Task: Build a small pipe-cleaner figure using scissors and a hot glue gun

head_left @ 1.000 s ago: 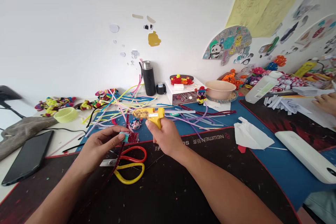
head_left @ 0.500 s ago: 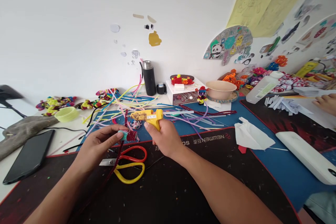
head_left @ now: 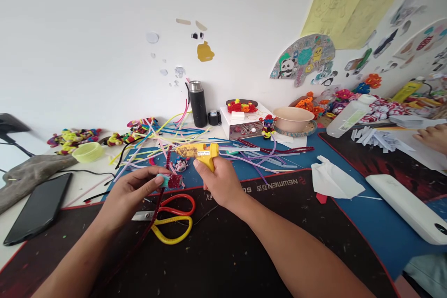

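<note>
Even light falls across the white wall (head_left: 104,32) in front of me, behind the table (head_left: 83,180); line drawings on yellow paper (head_left: 335,14) hang at right, above a colourful fan-shaped picture (head_left: 303,57).

Soft, fairly bright light spreads over the white wall (head_left: 104,23), palest toward 9 o'clock; its source cannot be made out. Shadows look faint. A highlight glints on the flask (head_left: 198,107) just off centre toward 10 o'clock. The glue gun (head_left: 196,151) looks fairly sharp. Wide-angle stretching slants the yellow paper (head_left: 349,9) at 2 o'clock.
</note>
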Action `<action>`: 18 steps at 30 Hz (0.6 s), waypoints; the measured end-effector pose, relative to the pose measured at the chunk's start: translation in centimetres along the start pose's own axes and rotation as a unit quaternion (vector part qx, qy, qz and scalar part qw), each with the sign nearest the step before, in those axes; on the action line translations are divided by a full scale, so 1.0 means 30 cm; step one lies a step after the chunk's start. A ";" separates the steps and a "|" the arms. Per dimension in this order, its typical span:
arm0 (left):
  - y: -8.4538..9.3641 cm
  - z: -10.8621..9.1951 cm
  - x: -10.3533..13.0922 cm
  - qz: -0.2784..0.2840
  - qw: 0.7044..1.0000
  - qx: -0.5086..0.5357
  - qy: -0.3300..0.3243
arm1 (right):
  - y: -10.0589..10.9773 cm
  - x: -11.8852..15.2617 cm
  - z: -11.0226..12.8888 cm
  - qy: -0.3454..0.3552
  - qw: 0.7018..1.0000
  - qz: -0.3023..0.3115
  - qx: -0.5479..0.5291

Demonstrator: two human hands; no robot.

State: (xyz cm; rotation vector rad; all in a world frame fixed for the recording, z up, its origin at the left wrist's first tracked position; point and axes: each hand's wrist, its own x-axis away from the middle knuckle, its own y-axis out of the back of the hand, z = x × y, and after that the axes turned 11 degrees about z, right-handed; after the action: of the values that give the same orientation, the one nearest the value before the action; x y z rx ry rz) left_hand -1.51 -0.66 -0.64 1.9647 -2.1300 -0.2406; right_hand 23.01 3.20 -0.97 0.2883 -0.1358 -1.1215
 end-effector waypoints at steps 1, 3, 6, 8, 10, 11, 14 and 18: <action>0.000 -0.001 0.000 0.000 1.000 -0.002 -0.001 | 0.000 0.000 -0.001 -0.001 1.000 -0.002 0.000; -0.001 -0.003 0.001 0.000 1.000 -0.003 -0.001 | 0.001 -0.002 -0.004 -0.001 1.000 -0.003 0.000; -0.003 -0.006 0.001 0.001 1.000 0.011 0.002 | 0.001 -0.003 -0.005 0.000 1.000 0.001 0.001; -0.003 -0.005 0.001 0.001 1.000 0.015 0.002 | 0.001 -0.002 -0.004 0.001 1.000 0.003 0.002; -0.001 -0.001 0.001 0.000 1.000 0.013 0.000 | 0.001 -0.001 -0.003 0.003 1.000 0.005 0.004; 0.000 0.001 0.002 0.002 1.000 0.011 -0.001 | 0.001 -0.001 -0.003 0.003 1.000 0.007 0.006; 0.002 0.003 0.003 0.006 1.000 0.001 -0.008 | 0.000 -0.001 -0.003 0.001 1.000 0.010 0.015; -0.004 -0.010 0.003 -0.010 1.000 -0.013 -0.010 | -0.001 -0.002 -0.004 0.002 1.000 0.008 0.019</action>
State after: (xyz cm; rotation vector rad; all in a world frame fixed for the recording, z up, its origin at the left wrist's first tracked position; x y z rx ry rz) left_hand -1.31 -0.75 -0.39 1.9778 -2.1086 -0.2910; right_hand 23.00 3.27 -1.08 0.3241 -0.1555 -1.1031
